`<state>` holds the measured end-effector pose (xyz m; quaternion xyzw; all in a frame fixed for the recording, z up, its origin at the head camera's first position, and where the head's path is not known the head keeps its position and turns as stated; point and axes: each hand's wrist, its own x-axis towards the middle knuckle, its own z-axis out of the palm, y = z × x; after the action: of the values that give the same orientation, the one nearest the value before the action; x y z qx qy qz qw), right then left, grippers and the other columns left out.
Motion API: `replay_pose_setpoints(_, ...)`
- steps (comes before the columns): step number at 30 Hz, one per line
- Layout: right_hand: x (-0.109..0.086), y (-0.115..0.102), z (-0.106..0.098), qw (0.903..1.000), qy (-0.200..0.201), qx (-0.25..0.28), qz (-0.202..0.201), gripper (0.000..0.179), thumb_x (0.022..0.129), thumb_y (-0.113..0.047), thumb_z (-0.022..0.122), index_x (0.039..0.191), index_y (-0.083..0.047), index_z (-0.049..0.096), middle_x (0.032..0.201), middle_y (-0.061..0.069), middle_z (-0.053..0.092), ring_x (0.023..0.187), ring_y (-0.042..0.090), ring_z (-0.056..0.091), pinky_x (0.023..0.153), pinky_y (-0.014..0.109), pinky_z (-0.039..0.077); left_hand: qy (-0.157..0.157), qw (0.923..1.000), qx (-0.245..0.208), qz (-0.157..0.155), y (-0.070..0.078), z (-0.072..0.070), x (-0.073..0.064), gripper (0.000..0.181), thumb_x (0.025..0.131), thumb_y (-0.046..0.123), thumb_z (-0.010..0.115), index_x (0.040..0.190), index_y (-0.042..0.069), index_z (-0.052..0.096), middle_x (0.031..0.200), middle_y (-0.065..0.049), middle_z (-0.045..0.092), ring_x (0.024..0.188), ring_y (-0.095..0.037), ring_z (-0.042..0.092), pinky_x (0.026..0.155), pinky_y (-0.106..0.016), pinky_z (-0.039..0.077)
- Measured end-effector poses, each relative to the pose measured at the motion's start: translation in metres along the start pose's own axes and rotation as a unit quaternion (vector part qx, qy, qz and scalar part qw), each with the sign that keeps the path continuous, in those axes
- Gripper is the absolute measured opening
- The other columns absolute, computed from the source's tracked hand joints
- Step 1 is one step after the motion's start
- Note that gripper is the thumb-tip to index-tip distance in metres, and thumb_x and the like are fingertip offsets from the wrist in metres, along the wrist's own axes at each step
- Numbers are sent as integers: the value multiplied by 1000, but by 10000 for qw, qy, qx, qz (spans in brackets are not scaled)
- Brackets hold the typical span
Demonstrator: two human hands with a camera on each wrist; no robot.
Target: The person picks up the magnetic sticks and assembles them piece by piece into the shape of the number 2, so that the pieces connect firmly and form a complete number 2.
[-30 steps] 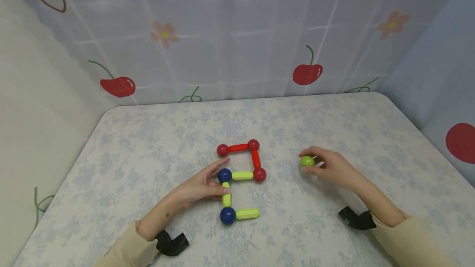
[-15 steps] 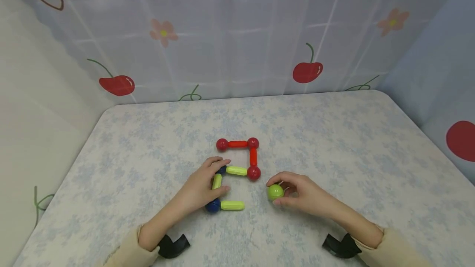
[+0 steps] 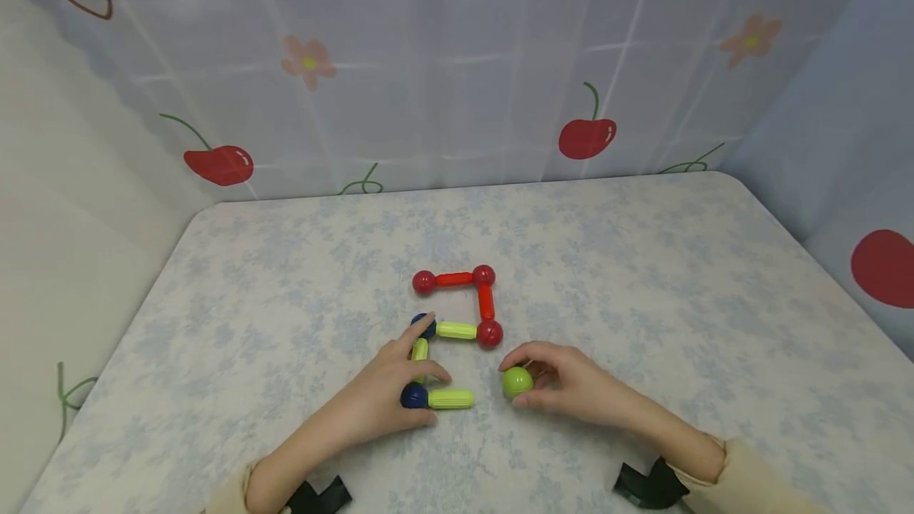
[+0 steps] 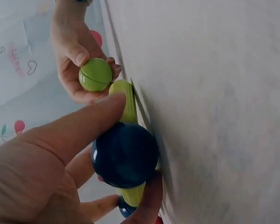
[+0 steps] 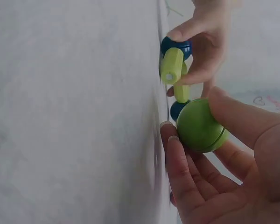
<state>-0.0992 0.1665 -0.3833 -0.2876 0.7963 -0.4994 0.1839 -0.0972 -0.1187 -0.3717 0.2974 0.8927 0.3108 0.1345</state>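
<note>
My left hand (image 3: 378, 395) holds the near blue ball (image 3: 414, 396), its thumb on one side and fingers on the other in the left wrist view. Its index finger touches the far blue ball (image 3: 424, 325). From the near ball a yellow-green rod (image 3: 451, 399) points right, its tip free. Another yellow-green rod (image 3: 420, 350), partly covered by fingers, joins the two blue balls. A third yellow-green rod (image 3: 456, 331) runs from the far one to a red ball (image 3: 489, 334). Right of the free rod tip, my right hand (image 3: 567, 387) pinches a light green ball (image 5: 201, 125) between thumb and fingers.
Behind, two red rods (image 3: 455, 279) link red balls (image 3: 424, 283) in a corner shape. Everything lies on a table with a pale blue floral cover (image 3: 286, 276). A printed curtain (image 3: 443, 70) hangs along the back edge.
My right hand has carried the green ball left and nearer, close to the free rod tip. The left hand has shifted from the upright rod to the near blue ball; the blue-ball end has swung left.
</note>
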Motion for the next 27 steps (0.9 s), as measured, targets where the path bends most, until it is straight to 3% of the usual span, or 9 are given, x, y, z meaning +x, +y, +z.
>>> replay_pose_setpoints(3,0,-1,3,10000,19,39,-54,35,82,-19,73,113,-8,61,105,0,60,87,15,59,73,30,51,150,9999,-23,-26,3,3,0,20,75,17,80,90,25,70,151,-9,23,122,-41,36,90,-53,37)
replay_pose_setpoints(6,0,-1,8,9999,61,45,-111,35,82,-19,73,114,-9,61,107,1,60,88,14,59,73,29,51,326,9994,-65,-46,4,5,1,16,75,15,79,86,25,71,148,-7,29,122,-40,37,92,-54,36)
replay_pose_setpoints(12,1,1,15,9996,196,-16,-192,36,82,-19,73,115,-9,62,109,3,60,89,14,59,71,29,51,553,9982,-241,-27,2,8,3,17,75,15,79,88,22,72,144,-4,38,127,-35,34,96,-53,32)
replay_pose_setpoints(20,1,3,21,9992,326,-60,-212,37,81,-17,75,114,-11,62,107,-4,60,88,14,58,71,29,51,521,9977,-430,-9,2,9,5,16,76,12,78,90,19,73,126,-3,54,120,-29,43,95,-53,34)
replay_pose_setpoints(27,1,4,27,9982,345,-344,-342,36,81,-18,75,114,-17,62,106,-7,60,87,11,56,72,28,50,634,9970,-440,-30,3,11,6,18,75,11,79,90,17,73,124,-4,56,118,-30,45,94,-53,34)
